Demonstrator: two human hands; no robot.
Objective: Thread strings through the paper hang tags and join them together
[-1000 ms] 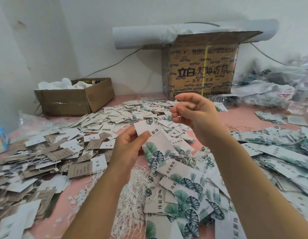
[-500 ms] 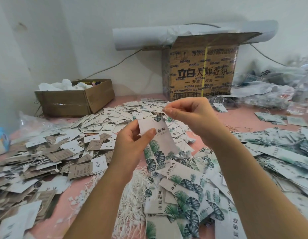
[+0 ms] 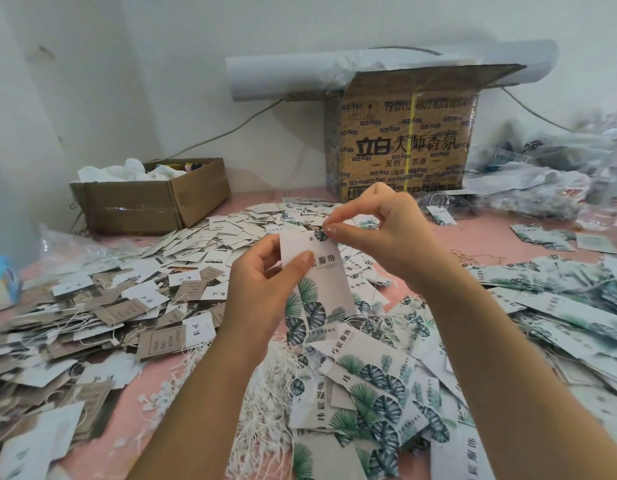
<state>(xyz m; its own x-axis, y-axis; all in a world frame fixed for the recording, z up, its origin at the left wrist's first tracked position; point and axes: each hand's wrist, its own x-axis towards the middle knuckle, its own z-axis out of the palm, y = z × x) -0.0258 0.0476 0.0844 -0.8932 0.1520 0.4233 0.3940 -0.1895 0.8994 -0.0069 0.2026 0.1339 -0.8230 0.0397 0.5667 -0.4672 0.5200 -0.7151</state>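
Head view: left hand (image 3: 262, 289) gripped leaf-print hang tag (image 3: 321, 282) upright above the counter (image 3: 161, 379), thumb on its front. Right hand (image 3: 379, 230) pinched tag's top edge w/ thumb & forefinger; any string there too small to tell. White strings (image 3: 265, 393) lay heaped below, betw. small tags (image 3: 134, 306) at left & loose leaf-print tags (image 3: 369, 386) at right.

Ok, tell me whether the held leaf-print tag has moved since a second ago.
Yes. The leaf-print tag rose and shifted right, toward the printed cardboard box; the right hand pinches its top.
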